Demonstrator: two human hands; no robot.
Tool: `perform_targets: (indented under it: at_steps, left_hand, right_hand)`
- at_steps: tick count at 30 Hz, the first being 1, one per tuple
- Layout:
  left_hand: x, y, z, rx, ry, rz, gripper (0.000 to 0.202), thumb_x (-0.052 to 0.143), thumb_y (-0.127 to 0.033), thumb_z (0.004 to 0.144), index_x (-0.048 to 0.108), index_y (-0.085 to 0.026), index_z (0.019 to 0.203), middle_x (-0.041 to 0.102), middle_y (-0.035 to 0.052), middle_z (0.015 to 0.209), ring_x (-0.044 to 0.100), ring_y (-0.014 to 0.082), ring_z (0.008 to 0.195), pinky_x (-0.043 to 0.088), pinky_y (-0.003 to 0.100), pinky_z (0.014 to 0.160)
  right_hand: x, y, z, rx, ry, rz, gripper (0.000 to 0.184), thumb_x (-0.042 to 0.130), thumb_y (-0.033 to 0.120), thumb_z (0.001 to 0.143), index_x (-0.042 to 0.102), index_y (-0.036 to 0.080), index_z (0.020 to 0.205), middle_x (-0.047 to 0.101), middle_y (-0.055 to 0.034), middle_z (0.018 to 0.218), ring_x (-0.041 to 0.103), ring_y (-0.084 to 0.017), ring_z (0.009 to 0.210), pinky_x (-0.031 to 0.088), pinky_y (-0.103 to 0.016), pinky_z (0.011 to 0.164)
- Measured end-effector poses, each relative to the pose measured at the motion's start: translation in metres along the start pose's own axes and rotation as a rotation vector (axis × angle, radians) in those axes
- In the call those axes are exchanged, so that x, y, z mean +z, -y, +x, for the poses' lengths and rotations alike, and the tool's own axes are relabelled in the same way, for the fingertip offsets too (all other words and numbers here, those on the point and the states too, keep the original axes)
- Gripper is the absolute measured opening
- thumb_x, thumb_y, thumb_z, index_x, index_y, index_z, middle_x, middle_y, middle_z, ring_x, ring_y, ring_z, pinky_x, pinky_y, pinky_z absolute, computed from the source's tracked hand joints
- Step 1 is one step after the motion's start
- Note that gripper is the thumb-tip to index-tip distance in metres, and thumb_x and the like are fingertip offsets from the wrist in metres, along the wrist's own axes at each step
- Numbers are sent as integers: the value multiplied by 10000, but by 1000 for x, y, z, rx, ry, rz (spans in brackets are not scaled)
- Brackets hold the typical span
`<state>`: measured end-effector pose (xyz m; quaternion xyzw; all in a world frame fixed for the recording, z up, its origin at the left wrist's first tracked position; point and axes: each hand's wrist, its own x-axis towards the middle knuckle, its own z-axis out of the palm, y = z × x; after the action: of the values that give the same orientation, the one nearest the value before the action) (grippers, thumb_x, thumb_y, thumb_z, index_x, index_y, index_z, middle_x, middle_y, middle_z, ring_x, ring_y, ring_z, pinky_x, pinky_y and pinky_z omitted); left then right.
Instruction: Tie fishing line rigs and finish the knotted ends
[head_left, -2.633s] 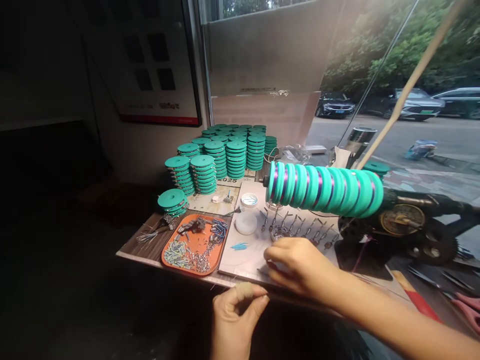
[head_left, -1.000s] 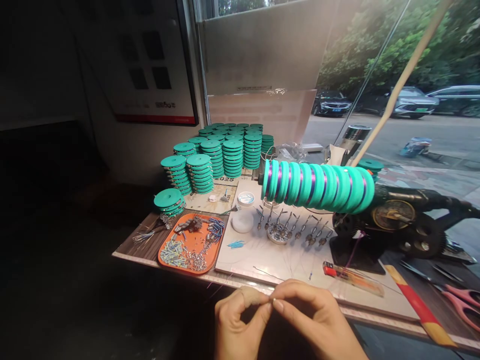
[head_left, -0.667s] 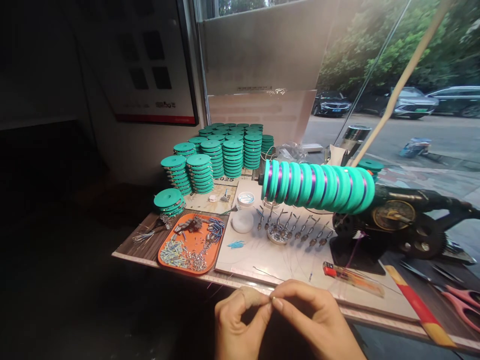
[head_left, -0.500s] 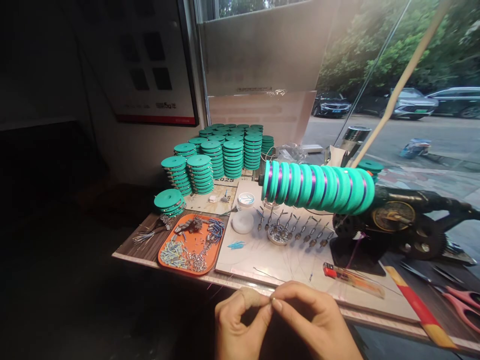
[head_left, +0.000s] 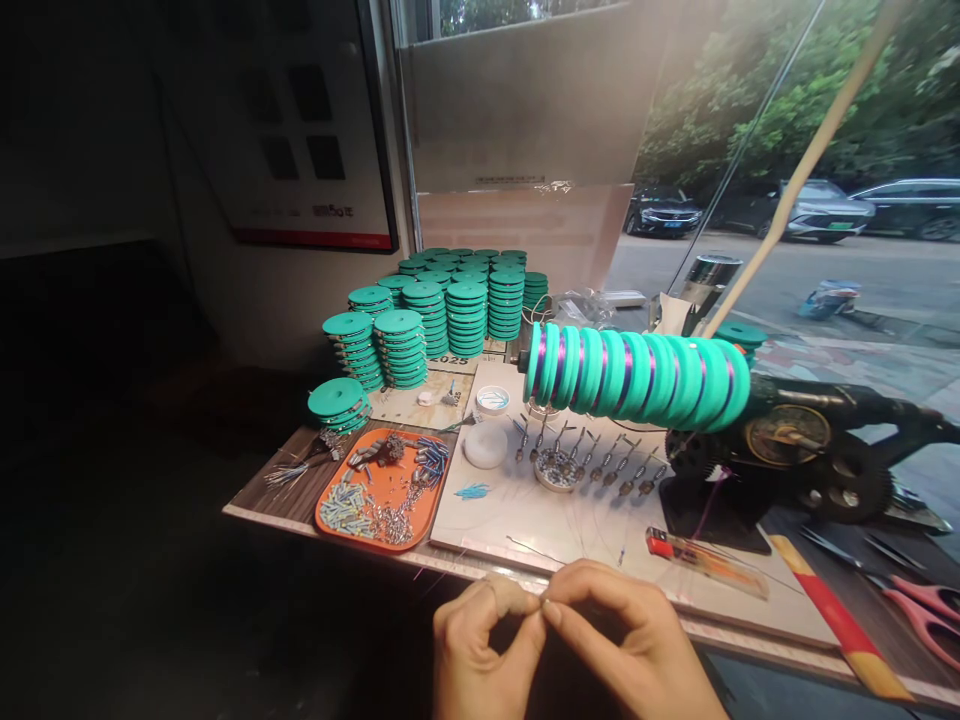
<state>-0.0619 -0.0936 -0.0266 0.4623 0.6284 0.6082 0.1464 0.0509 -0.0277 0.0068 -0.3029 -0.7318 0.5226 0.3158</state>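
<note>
My left hand and my right hand meet in a pinch just below the table's front edge, fingertips touching over a tiny pale bead or fitting. A bandage wraps my left index finger. Both pinches are closed; the fine thing between them is too small to name. Beyond them lies a white work board with a row of small metal pieces and a round dish. Above it a row of teal spools wound with purple line sits on a winding machine.
Stacks of teal spools fill the table's back left. An orange tray of small parts sits front left, with white round lids beside it. A red lighter, a red-yellow ruler and pink scissors lie at the right.
My right hand left the white board and came back to meet my left hand. Over the last second both hands stay pinched together, almost still.
</note>
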Motion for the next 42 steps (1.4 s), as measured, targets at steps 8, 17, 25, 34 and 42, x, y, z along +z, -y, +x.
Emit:
perform_targets:
  at_steps: [8, 17, 25, 34, 42]
  left_hand:
    - [-4, 6, 8, -322, 11, -320, 66, 687, -218, 630, 651, -169, 605, 627, 0, 582, 566, 134, 567, 462, 207, 565]
    - [6, -3, 7, -665, -119, -791, 251, 780, -312, 531, 613, -134, 589, 440, -73, 471, 260, -2, 365, 195, 125, 357]
    - [-12, -5, 4, -663, 148, -700, 334, 750, -373, 570, 622, -183, 813, 475, -48, 632, 348, 23, 450, 281, 150, 431]
    - [-48, -44, 37, -130, 769, 376, 143, 506, -186, 800, 592, -174, 687, 538, 9, 757, 503, 149, 742, 364, 245, 656]
    - [-40, -39, 32, -148, 741, 350, 114, 560, -117, 749, 585, -173, 653, 573, -9, 721, 524, 136, 729, 368, 226, 651]
  right_hand:
    - [-15, -9, 54, -374, -38, -887, 228, 445, 140, 790, 609, 171, 635, 590, -57, 622, 527, -208, 631, 423, -327, 590]
    - [-18, 3, 8, -412, 74, -659, 227, 541, 167, 762, 541, 215, 984, 625, -37, 899, 550, -178, 768, 450, -286, 644]
    - [-10, -11, -2, -469, -23, -600, 114, 479, 114, 812, 550, 201, 792, 579, 10, 672, 469, -160, 709, 359, -297, 650]
    - [-5, -6, -2, -729, -94, -841, 388, 282, 137, 901, 564, 172, 637, 527, -3, 542, 496, -186, 805, 260, -382, 950]
    - [-6, -9, -4, -639, 9, -736, 333, 316, 182, 897, 549, 201, 660, 532, 24, 564, 498, -162, 765, 257, -389, 972]
